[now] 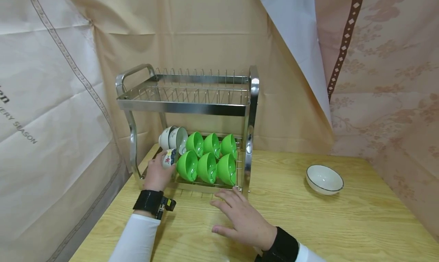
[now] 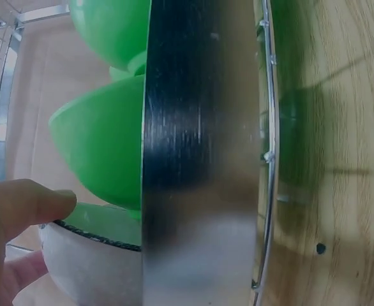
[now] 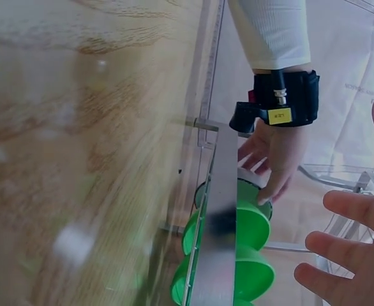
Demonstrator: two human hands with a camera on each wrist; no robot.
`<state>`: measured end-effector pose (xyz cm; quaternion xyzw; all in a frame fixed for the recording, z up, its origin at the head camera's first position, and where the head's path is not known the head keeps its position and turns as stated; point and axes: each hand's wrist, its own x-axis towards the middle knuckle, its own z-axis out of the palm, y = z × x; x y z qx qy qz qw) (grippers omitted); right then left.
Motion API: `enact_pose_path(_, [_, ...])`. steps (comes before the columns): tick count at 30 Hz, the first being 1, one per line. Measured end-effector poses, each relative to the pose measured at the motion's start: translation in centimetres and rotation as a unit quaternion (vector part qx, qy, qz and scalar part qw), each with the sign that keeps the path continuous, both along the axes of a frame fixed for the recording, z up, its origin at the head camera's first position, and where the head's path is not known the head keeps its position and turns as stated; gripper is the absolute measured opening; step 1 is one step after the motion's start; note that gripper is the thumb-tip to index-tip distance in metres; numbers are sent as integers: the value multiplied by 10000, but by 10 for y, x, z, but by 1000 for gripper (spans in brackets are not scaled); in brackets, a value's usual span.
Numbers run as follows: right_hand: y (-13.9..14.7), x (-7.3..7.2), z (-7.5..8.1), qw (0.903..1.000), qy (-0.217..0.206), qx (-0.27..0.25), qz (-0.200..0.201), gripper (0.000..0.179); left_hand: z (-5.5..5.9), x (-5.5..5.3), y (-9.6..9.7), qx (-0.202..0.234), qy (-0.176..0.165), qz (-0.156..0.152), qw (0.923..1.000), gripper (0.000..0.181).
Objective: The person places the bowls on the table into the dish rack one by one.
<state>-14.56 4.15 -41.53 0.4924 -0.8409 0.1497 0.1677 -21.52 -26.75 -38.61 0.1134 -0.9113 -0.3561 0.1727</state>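
My left hand (image 1: 159,175) pinches a small white bowl (image 1: 169,158) with a flower pattern and dark rim at the front left of the rack's lower shelf. In the left wrist view, the thumb lies at the rim of that bowl (image 2: 94,264), and the front rail hides part of it. The bowl stands on its side, close to a green bowl (image 1: 187,166). Several green bowls stand tilted in two rows on this shelf. My right hand (image 1: 245,221) hovers before the rack's right front corner, fingers spread, holding nothing.
A two-tier metal dish rack (image 1: 181,108) stands on the wooden table (image 1: 284,208), its upper tier showing wire dividers. Two white bowls (image 1: 178,138) lean at the lower shelf's back left. Another white bowl (image 1: 324,180) sits upright at the right. Cloth (image 1: 212,33) hangs behind.
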Motion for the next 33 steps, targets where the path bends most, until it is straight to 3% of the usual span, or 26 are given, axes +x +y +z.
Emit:
enact_pose_path(7, [2,0,3,9998,152,-127,57,61,-5,-3,-6,214,31,-120,9997,59])
enact_pose_path(13, [3,2,5,9998,139,-108,93,61,-4,-2,-9,353,-188,-113,9991,60])
enact_pose_path(21, [4,2,4,9998,74,-167,84,60,-3,-3,-11,165,-180,-222,9995,60])
enact_pose_path(27, [6,1,3,9997,94,-190,84,59,0,1,-11,256,-216,-214,9992,71])
enact_pose_path(33, [11,-1,7,9996,-142,-223,-37,59,2,4,-10,140,-228,-158,9995,80])
